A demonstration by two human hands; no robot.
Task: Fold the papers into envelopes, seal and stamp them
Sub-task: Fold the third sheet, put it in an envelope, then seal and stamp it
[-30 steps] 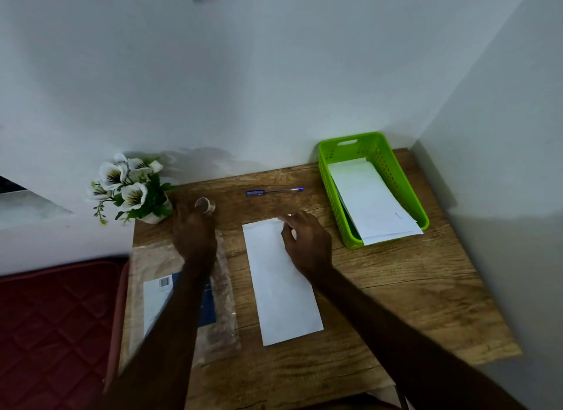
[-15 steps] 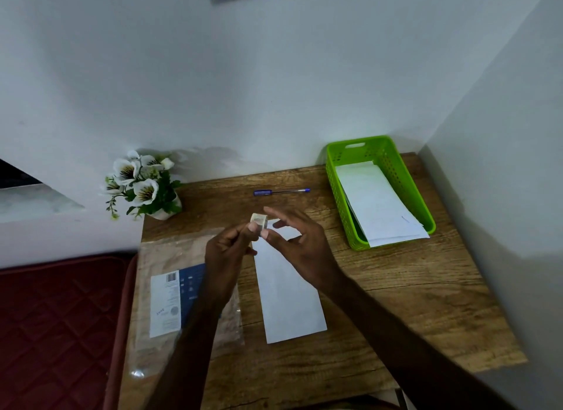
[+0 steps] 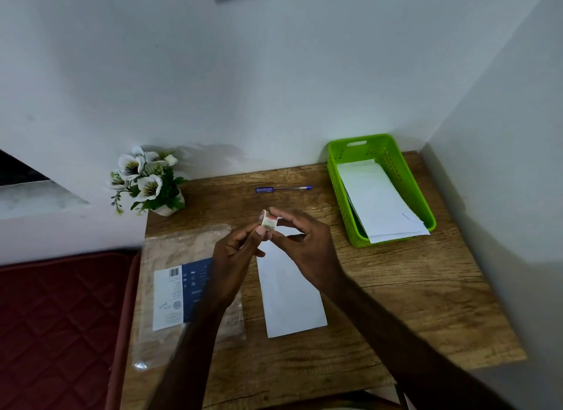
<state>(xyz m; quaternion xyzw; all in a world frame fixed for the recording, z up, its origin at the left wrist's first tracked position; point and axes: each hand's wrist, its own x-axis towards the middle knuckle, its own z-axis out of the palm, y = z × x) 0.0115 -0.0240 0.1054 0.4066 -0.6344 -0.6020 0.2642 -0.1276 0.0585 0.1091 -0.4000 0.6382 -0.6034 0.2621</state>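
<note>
A white folded envelope [image 3: 292, 296] lies lengthwise in the middle of the wooden table [image 3: 411, 303]. Above its far end I hold a small roll of stamps [image 3: 268, 220] with both hands. My left hand [image 3: 236, 251] pinches the roll from below with thumb and fingers. My right hand [image 3: 304, 242] touches it from the right, fingertips on its top and side. A green basket [image 3: 338, 196] at the back right holds more white papers [image 3: 380, 202].
A clear plastic packet with a white and blue label [image 3: 182, 290] lies on the table's left part. A blue pen [image 3: 283, 189] rests near the back wall. A pot of white flowers [image 3: 146, 181] stands at the back left corner. A dark red mattress [image 3: 61, 333] borders the table's left.
My left hand took the stamp roll from beside the flowers and brought it over the envelope. My right hand lifted off the envelope and met the roll.
</note>
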